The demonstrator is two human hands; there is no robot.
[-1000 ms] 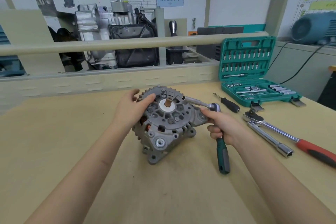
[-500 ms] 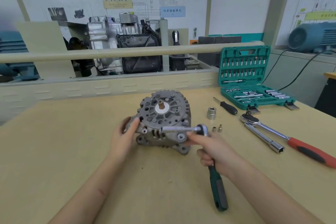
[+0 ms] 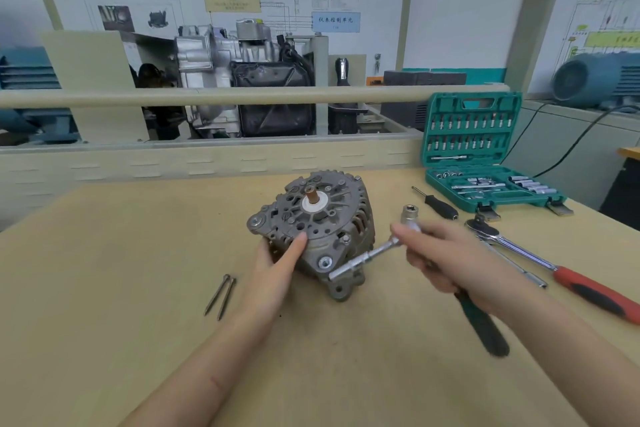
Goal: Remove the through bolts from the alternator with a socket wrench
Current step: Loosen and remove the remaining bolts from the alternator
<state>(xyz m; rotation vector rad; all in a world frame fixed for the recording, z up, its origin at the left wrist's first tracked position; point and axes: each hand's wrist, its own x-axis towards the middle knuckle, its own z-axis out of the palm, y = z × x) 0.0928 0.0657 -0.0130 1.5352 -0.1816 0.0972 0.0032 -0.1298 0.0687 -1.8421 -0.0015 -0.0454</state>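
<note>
A grey alternator (image 3: 322,218) lies tilted on the wooden bench (image 3: 104,288), its shaft end facing up toward me. My left hand (image 3: 277,263) holds its lower left side, thumb on the housing. My right hand (image 3: 446,256) grips a socket wrench (image 3: 367,256) with a dark green handle; the extension and socket point at the alternator's lower right edge, near a lug. Two long through bolts (image 3: 220,296) lie side by side on the bench left of my left hand.
A loose socket (image 3: 409,213) stands right of the alternator. Further right lie a small black screwdriver (image 3: 438,204), a red-handled ratchet (image 3: 554,270) and an extension bar. An open green socket case (image 3: 485,163) sits at the back right. A rail and engine display stand behind the bench.
The alternator has been turned and tilted, and my left hand has shifted to its lower left side. The wrench has swung from lying across its face down to the lower right edge.
</note>
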